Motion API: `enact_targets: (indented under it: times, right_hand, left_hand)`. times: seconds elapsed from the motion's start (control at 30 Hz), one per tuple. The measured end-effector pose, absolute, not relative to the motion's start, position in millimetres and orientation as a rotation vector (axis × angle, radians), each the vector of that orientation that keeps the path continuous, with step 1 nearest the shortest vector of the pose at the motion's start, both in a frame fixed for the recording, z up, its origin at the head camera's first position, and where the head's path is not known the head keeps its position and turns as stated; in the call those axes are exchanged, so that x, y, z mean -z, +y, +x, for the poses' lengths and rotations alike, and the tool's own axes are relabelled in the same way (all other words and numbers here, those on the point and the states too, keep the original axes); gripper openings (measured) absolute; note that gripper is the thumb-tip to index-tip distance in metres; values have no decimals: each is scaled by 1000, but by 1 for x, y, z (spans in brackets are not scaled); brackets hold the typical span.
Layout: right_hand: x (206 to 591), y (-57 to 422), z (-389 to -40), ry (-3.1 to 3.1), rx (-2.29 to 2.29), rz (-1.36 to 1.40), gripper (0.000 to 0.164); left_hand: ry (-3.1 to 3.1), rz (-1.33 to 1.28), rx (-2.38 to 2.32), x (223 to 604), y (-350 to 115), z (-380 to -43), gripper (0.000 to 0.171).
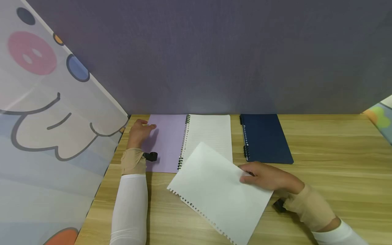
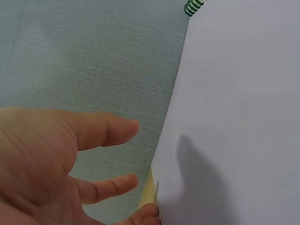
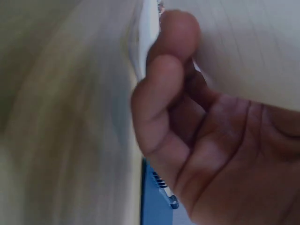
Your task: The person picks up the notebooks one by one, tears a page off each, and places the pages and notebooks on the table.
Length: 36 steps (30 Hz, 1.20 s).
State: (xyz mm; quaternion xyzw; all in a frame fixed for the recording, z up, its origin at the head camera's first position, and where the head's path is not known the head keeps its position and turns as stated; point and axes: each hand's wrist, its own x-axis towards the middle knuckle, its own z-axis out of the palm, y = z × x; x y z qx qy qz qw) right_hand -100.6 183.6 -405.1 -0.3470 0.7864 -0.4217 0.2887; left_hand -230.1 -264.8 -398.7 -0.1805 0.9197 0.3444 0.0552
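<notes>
My right hand [image 1: 269, 176] pinches white loose-leaf paper [image 1: 214, 190] by one edge, between thumb and fingers. The paper is held slantwise, its torn row of holes facing the lower left, and it overlaps the lower part of an open spiral notebook [image 1: 209, 132]. In the right wrist view the fingers curl at the edge of the paper [image 3: 253, 51]. My left hand [image 1: 140, 132] is at the left edge of the notebook's lilac cover [image 1: 168, 143], fingers apart, holding nothing. The left wrist view shows its thumb extended beside the cover [image 2: 243, 84].
A closed dark blue ring-bound notebook [image 1: 266, 137] lies to the right of the open one. Both are on a wooden table [image 1: 337, 163], close to a grey panel [image 1: 214, 58] along the back. A wall with cartoon drawings [image 1: 46, 183] borders the left side.
</notes>
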Motion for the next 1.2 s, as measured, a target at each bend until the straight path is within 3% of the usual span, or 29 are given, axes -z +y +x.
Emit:
enact_targets:
  times: [0.2,0.43,0.7,1.2]
  right_hand:
    - [415,171,-96,2180,948,-1021,10]
    - [413,160,-88,2410,902,-1084,30]
    - [414,143,-83,2491,837,-1078,31]
    - [418,133,-84,2866,961,-1072,11]
  left_hand:
    - [2799,-542,-1033,398,-261,-230,64]
    - [2794,-558,-1034,398,-259,-229,64]
    - [2793,-567,-1017,399,-261,-230,63]
    - [2862,-541,-931,399,-260,-225,61]
